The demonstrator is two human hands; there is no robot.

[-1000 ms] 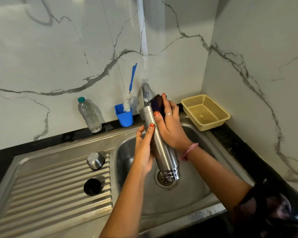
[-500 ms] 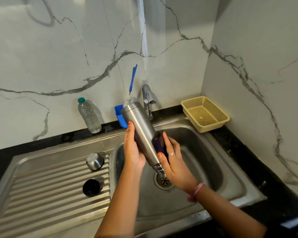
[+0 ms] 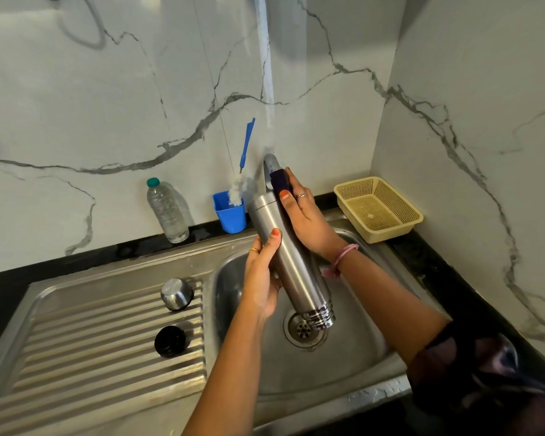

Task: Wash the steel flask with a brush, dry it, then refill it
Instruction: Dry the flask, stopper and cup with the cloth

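The steel flask (image 3: 291, 262) hangs tilted over the sink basin (image 3: 353, 350), its threaded mouth pointing down toward the drain (image 3: 302, 329) and its base up near the tap. My left hand (image 3: 263, 278) grips its middle from the left. My right hand (image 3: 302, 215) presses a dark purple scrub pad (image 3: 280, 180) against the flask's upper end. The bottle brush (image 3: 241, 177), blue handle and white bristles, stands in a blue cup (image 3: 230, 215) by the wall.
The steel cap (image 3: 177, 293) and a black stopper (image 3: 170, 340) lie on the ribbed drainboard (image 3: 85, 347). A plastic water bottle (image 3: 167, 210) stands at the wall. A beige perforated basket (image 3: 378, 207) sits at the right corner. The tap (image 3: 269, 166) is behind the flask.
My right hand slid the pad from the flask's mouth end up to its base end. The flask dropped lower over the drain.
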